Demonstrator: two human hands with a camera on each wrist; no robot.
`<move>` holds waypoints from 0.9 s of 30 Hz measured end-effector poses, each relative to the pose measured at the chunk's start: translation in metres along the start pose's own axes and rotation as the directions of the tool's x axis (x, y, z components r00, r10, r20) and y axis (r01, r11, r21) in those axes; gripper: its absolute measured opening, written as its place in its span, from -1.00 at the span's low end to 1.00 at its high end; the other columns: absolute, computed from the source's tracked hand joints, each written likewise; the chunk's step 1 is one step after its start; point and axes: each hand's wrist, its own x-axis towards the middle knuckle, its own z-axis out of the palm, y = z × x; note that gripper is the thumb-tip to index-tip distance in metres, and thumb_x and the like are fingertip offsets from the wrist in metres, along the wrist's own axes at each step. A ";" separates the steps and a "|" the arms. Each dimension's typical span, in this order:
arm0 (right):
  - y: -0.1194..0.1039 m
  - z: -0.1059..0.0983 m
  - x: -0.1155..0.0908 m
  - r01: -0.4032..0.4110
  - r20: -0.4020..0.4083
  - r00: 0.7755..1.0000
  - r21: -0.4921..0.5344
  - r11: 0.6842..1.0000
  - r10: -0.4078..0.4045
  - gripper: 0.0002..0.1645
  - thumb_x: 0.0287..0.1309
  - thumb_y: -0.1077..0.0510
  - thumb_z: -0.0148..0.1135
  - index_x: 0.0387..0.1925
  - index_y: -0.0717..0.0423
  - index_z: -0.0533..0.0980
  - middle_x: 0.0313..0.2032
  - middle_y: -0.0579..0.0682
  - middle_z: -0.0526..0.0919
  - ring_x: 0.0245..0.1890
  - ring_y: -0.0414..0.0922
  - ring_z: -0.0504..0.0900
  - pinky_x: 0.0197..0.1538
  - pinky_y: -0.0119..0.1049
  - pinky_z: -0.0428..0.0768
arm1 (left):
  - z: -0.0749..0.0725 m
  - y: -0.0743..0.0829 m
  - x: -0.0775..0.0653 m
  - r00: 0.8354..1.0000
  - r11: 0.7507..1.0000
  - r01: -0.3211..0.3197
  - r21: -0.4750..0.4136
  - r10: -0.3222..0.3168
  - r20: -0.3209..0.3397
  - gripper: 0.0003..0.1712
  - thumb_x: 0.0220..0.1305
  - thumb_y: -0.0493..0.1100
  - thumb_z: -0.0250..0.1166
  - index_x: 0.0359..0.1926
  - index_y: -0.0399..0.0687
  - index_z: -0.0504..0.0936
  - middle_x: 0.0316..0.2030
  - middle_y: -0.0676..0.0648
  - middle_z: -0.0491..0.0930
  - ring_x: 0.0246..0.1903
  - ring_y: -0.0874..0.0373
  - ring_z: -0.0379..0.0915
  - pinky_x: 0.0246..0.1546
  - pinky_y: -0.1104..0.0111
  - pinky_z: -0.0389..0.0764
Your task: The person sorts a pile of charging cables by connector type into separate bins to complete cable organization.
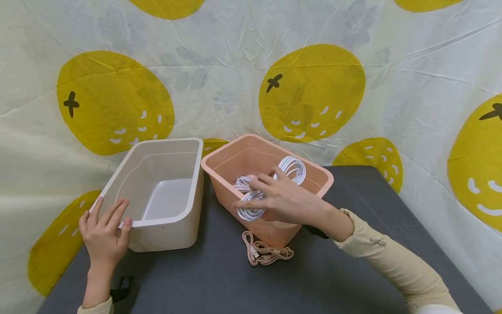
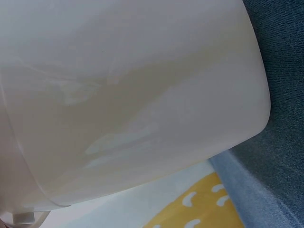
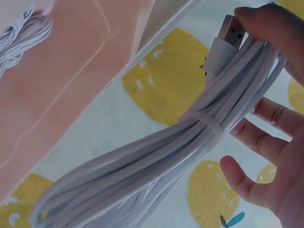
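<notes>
My right hand (image 1: 290, 200) pinches a coiled white USB cable (image 1: 293, 169) over the near side of the pink bin (image 1: 219, 189). In the right wrist view, the thumb and fingers hold this cable (image 3: 190, 137) close by its metal plug (image 3: 232, 31), and a small band ties its middle. Another white cable coil (image 1: 242, 183) lies inside the pink bin, partly hidden by the hand. On the left, my left hand (image 1: 103, 233) rests with extended fingers on the near left rim of the light grey bin (image 1: 196, 205). Only that bin's outer wall (image 2: 142, 95) fills the left wrist view.
A beige coiled USB cable (image 1: 268, 254) lies on the dark grey tabletop (image 1: 219, 283) in front of the pink bin. The two bins stand side by side, their rims close together. A white curtain (image 1: 219, 87) with yellow fruit prints hangs behind the table.
</notes>
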 end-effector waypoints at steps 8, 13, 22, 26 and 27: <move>0.018 0.002 0.002 -0.060 0.038 0.997 -0.018 0.998 0.061 -0.22 -0.31 -0.18 0.40 0.10 -0.38 0.39 -0.34 -0.04 0.41 -0.36 -0.11 0.32 -0.24 -0.14 0.22 | -0.001 0.001 0.000 1.000 1.000 -0.002 0.008 0.002 0.020 -0.38 0.20 0.25 -0.12 -0.07 -0.06 0.61 -0.18 -0.22 0.62 0.13 -0.20 0.29 0.16 -0.09 0.05; 0.030 0.004 0.005 -0.120 0.064 0.991 0.005 0.993 0.120 -0.27 -0.28 -0.15 0.40 0.07 -0.34 0.42 -0.37 -0.04 0.39 -0.39 -0.10 0.31 -0.23 -0.15 0.22 | -0.002 0.001 0.000 1.000 1.000 -0.001 0.007 0.001 0.023 -0.38 0.20 0.25 -0.12 -0.08 -0.07 0.61 -0.17 -0.21 0.62 0.14 -0.19 0.29 0.17 -0.09 0.04; 0.048 0.011 0.014 -0.178 0.052 0.983 0.020 0.984 0.177 -0.30 -0.26 -0.12 0.40 0.07 -0.30 0.43 -0.40 -0.04 0.39 -0.30 -0.09 0.34 -0.34 -0.19 0.17 | -0.001 0.001 0.000 1.000 1.000 -0.004 0.005 0.004 0.021 -0.38 0.20 0.25 -0.12 -0.08 -0.08 0.61 -0.17 -0.21 0.62 0.13 -0.19 0.30 0.16 -0.09 0.04; 0.054 0.014 0.019 -0.186 0.060 0.980 -0.031 0.982 0.188 -0.31 -0.23 -0.12 0.38 0.07 -0.30 0.42 -0.40 -0.02 0.39 -0.34 -0.09 0.37 -0.35 -0.19 0.19 | -0.001 0.001 0.000 1.000 1.000 -0.004 0.006 0.004 0.014 -0.39 0.20 0.24 -0.11 -0.09 -0.08 0.61 -0.17 -0.20 0.62 0.13 -0.18 0.30 0.16 -0.09 0.05; 0.055 0.015 0.021 -0.188 0.062 0.980 -0.041 0.981 0.190 -0.32 -0.21 -0.12 0.37 0.07 -0.30 0.42 -0.39 -0.02 0.39 -0.36 -0.09 0.36 -0.35 -0.18 0.19 | -0.001 0.001 0.000 1.000 1.000 -0.003 0.007 0.003 0.016 -0.39 0.20 0.24 -0.11 -0.09 -0.08 0.61 -0.17 -0.20 0.62 0.13 -0.18 0.30 0.16 -0.09 0.05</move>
